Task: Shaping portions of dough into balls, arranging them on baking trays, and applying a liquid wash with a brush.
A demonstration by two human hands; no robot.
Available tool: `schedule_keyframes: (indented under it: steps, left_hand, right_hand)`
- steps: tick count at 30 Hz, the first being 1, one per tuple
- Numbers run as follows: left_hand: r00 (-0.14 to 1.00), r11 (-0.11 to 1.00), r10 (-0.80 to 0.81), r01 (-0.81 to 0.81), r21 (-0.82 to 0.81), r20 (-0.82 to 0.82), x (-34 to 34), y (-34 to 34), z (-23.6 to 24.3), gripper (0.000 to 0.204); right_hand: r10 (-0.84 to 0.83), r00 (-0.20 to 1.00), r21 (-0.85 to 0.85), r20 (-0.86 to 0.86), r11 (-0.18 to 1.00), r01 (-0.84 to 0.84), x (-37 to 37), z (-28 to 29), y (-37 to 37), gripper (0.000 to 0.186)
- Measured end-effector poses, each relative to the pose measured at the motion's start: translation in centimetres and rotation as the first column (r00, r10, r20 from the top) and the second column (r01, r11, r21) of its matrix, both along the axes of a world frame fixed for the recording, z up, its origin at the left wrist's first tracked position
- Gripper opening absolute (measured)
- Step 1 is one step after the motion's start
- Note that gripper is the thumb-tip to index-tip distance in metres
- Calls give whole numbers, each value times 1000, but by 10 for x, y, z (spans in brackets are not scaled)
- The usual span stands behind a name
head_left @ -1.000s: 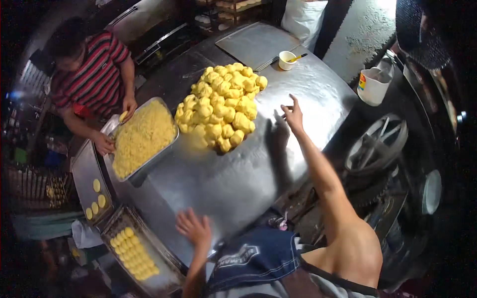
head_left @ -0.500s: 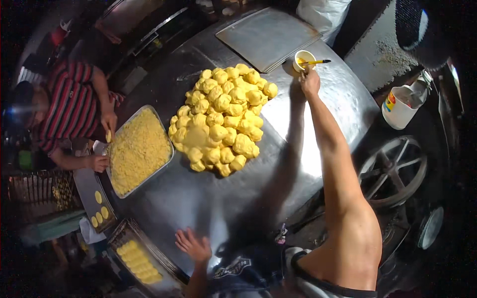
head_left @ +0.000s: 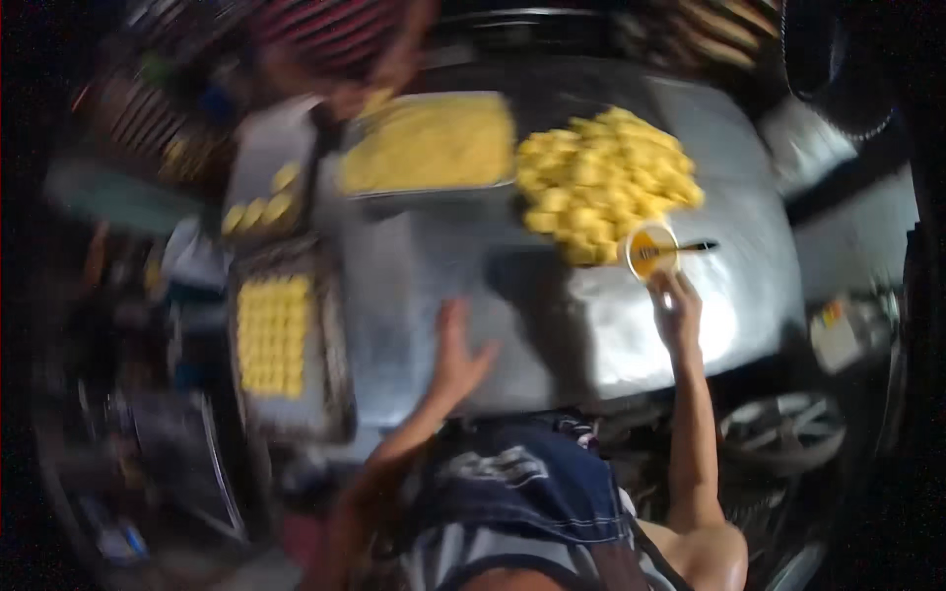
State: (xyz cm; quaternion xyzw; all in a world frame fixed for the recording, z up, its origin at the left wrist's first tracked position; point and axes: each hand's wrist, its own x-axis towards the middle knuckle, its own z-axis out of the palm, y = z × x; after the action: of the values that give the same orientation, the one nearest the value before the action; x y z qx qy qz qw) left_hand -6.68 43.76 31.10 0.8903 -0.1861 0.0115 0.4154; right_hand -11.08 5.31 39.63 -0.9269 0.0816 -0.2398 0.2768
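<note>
My right hand (head_left: 678, 303) is closed on a small white cup (head_left: 629, 258) with yellow-orange liquid inside. Across the cup's rim lies a brush (head_left: 702, 246), its dark handle sticking out to the right. Just beyond the cup rises a big heap of yellow dough balls (head_left: 606, 177). My left hand (head_left: 461, 362) is empty, its thumb and fingers apart, over the near edge of the metal table (head_left: 394, 261). Motion blur hides whether it touches the surface.
To the left, a baking tray (head_left: 344, 389) carries rows of small yellow pieces. Behind the table, a person (head_left: 340, 44) reaches toward a tray of yellow crumbly mass (head_left: 429, 148). Several flat yellow rounds (head_left: 261, 210) lie on another tray. A spoked wheel (head_left: 783, 430) stands lower right.
My view has swung toward the left. My right hand has brought the cup and brush from the table's far side back toward me, beside the dough heap. My left hand stays open.
</note>
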Motion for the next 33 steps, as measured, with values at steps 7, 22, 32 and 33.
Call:
schedule_keyframes:
  steps: [7, 22, 32, 33]
  left_hand:
    - [999, 952, 1, 16, -306, 54, -26, 93, 96, 125]
    - [930, 822, 357, -357, -443, -88, -152, 326, 110, 107]
    - [841, 791, 538, -528, -309, -58, -134, 345, 117, 101]
    - [848, 824, 530, -518, -230, -9, -128, 346, 121, 101]
  right_hand:
    - [588, 809, -48, -8, 808, -588, -30, 14, 248, 27]
    - [850, 523, 570, -66, 462, -679, 2, 58, 494, 64]
    - [969, 236, 665, 73, 130, -736, 44, 61, 560, 18]
    - [967, 252, 607, 45, 174, -775, 46, 67, 561, 19]
